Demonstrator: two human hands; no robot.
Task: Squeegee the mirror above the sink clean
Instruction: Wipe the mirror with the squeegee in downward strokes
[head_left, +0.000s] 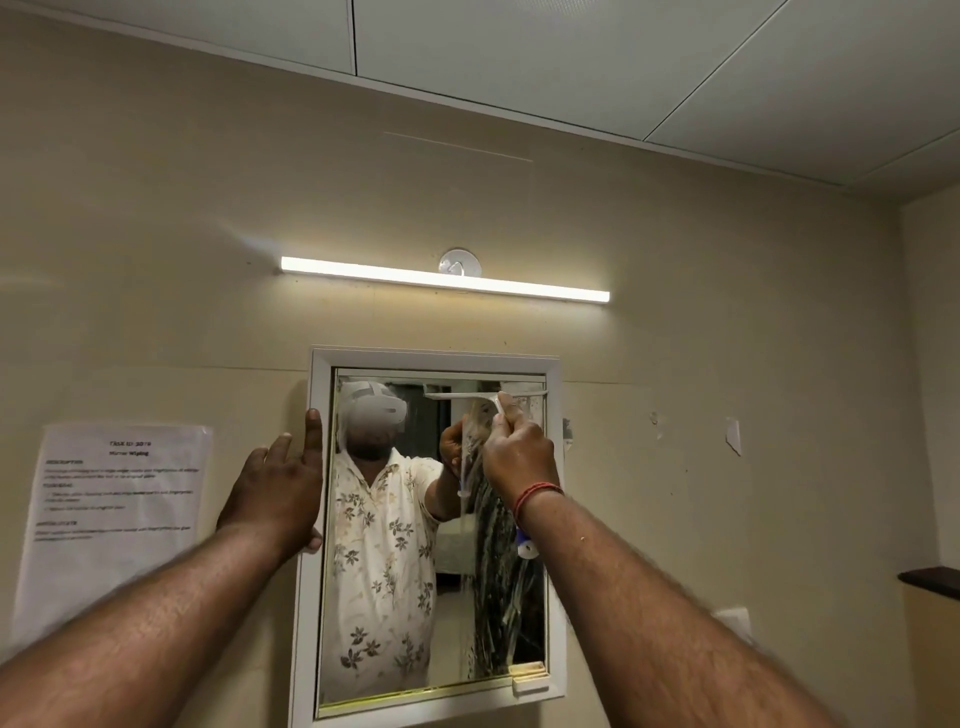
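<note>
While gripped, squeegee (485, 397) against mirror (395, 597).

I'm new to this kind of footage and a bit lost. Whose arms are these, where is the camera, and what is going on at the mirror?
There is one picture, taken by a camera worn on a person's head, so the two arms reaching forward are that person's own. In front hangs a white-framed mirror on a beige wall, under a lit tube light. The left hand rests on the mirror's left frame edge, apparently steadying it. The right hand grips a squeegee, its blade lying across the glass near the top right. A printed sheet is stuck to the wall at left. The figure in the glass is the person's reflection.
</note>
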